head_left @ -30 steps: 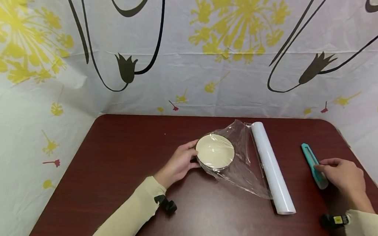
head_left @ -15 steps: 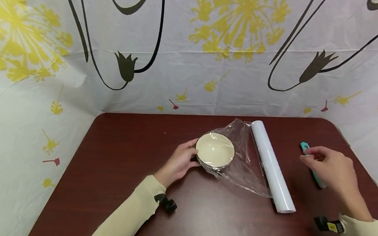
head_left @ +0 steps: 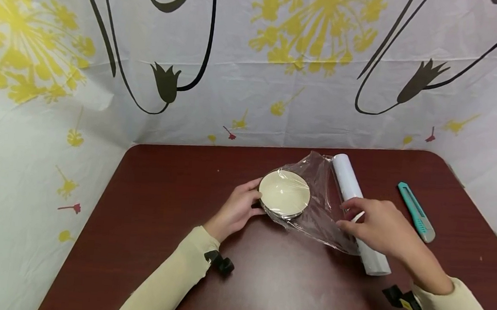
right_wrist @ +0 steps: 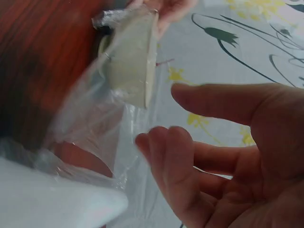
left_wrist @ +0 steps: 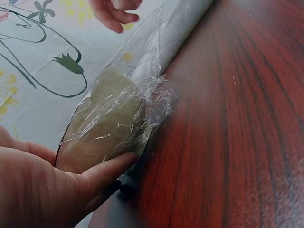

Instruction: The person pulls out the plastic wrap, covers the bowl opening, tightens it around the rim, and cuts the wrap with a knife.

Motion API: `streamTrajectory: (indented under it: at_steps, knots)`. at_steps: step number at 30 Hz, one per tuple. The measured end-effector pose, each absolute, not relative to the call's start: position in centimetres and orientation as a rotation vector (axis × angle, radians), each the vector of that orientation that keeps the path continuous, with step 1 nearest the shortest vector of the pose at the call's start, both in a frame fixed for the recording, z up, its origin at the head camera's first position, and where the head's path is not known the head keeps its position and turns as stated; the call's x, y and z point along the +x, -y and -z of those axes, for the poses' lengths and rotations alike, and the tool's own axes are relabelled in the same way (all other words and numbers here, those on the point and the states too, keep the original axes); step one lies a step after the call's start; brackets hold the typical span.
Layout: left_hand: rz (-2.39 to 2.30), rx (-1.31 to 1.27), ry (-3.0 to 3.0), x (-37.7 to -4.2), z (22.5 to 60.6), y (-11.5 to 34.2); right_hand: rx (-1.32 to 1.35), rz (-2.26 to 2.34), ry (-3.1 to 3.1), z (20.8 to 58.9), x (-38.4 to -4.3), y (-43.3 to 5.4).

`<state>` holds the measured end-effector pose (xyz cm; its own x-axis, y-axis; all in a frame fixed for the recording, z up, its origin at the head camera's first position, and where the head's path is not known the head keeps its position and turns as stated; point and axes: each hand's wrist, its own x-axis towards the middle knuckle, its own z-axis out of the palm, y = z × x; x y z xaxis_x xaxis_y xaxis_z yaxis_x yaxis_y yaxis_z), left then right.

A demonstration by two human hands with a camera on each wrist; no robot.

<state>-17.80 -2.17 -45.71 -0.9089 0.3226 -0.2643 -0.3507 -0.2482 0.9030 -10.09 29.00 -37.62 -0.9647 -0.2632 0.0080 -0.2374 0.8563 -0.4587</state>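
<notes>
My left hand [head_left: 239, 205] grips the left side of a round cream bowl [head_left: 285, 193], thumb near its rim. Clear plastic wrap [head_left: 319, 219] covers the bowl and stretches right to the white roll [head_left: 346, 175]. The left wrist view shows the wrap bunched in creases against the bowl's side [left_wrist: 104, 123]. My right hand [head_left: 378, 226] hovers over the roll, thumb and fingers apart and nothing between them. In the right wrist view its fingers [right_wrist: 175, 161] are loosely bent beside the wrap. A teal utility knife [head_left: 417, 212] lies on the table to the right of the roll.
The dark red-brown table [head_left: 175, 193] has rounded back corners. A white sheet printed with flowers [head_left: 235, 100] hangs behind and along both sides. Small black cameras [head_left: 220, 262] are strapped to both wrists.
My right hand has let go of the utility knife, leaving it on the table, and moved left over the roll. My left hand stays on the bowl.
</notes>
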Motion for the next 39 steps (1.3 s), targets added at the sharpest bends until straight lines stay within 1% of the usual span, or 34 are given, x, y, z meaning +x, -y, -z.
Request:
streamTrajectory:
  at_steps: [13,22,32,36,39]
  knots:
    - [-2.189,-0.046,-1.598,-17.8,45.4,2.1,-0.316,0.613,-2.802,39.5,-10.4,-27.9]
    - [-2.202,-0.040,-1.591,-17.9,45.5,2.1,-0.400,0.707,-2.854,40.7,-10.2,-27.9]
    - [-2.173,-0.015,-1.660,-17.9,45.6,2.0,-0.488,0.748,-2.922,41.8,-10.7,-27.6]
    - [-2.146,0.010,-1.713,-17.9,45.7,2.0,-0.491,0.779,-3.014,42.3,-11.0,-27.1]
    - [-2.137,0.016,-1.734,-17.9,45.6,1.9,-0.437,0.798,-3.101,42.5,-11.3,-26.8]
